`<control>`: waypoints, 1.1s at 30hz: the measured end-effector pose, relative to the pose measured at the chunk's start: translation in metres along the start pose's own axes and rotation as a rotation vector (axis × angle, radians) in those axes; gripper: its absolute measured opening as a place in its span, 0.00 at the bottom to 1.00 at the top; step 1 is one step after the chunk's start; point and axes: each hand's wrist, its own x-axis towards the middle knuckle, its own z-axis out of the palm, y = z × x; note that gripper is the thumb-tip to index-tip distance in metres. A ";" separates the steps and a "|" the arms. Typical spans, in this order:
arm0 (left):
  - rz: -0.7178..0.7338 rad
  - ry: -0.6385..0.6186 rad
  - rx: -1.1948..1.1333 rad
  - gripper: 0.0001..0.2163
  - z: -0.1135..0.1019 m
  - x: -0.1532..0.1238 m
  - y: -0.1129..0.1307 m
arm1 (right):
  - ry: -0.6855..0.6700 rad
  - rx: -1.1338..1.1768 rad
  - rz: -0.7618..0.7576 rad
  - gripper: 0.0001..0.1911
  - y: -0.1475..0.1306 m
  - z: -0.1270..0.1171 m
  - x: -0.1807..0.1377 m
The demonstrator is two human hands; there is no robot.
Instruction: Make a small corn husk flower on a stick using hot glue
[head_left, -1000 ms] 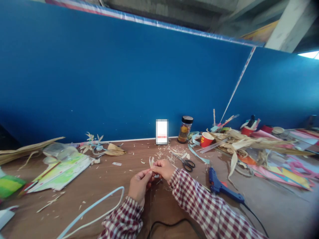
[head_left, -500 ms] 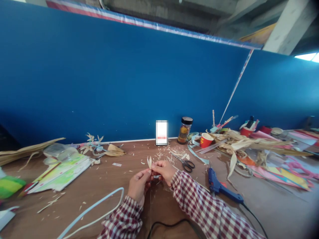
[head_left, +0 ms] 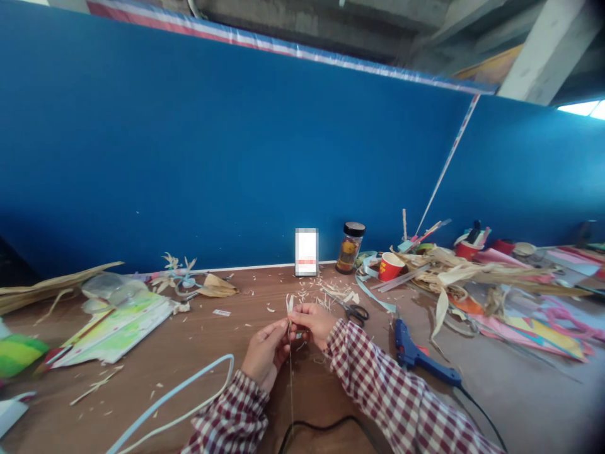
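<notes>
Both my hands meet over the middle of the brown table (head_left: 198, 353), in red-and-white checked sleeves. My left hand (head_left: 265, 354) and my right hand (head_left: 314, 323) each pinch a small pale husk piece (head_left: 289, 304) that stands up between the fingertips. A thin stem or wire (head_left: 291, 378) hangs straight down from it toward me. Black-handled scissors (head_left: 355, 310) lie just right of my right hand, and a blue glue gun (head_left: 416, 356) lies further right.
A red paper cup (head_left: 390, 266), a black-lidded jar (head_left: 350, 246) and a heap of dry husks (head_left: 467, 272) with coloured paper sit at the back right. Green printed sheets (head_left: 113, 328) lie left, a pale blue strap (head_left: 179, 394) near me. A blue wall stands behind.
My hands have turned the husk piece slightly, so it stands narrower and more upright, and the thin stem now hangs plainly below it. Nothing else on the table has moved.
</notes>
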 end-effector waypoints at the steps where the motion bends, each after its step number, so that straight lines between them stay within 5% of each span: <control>1: -0.011 -0.015 -0.008 0.05 0.000 0.000 0.000 | -0.017 0.014 0.004 0.13 -0.002 0.000 -0.002; 17: -0.071 -0.002 -0.030 0.07 0.004 -0.005 0.004 | 0.047 -0.005 -0.045 0.13 -0.012 0.001 -0.015; 23: -0.030 0.071 -0.016 0.08 0.003 -0.004 0.004 | 0.177 0.047 -0.009 0.13 -0.017 -0.004 -0.021; 33: 0.041 0.071 -0.061 0.03 0.000 0.000 0.005 | 0.185 -0.027 0.000 0.11 -0.013 -0.013 -0.021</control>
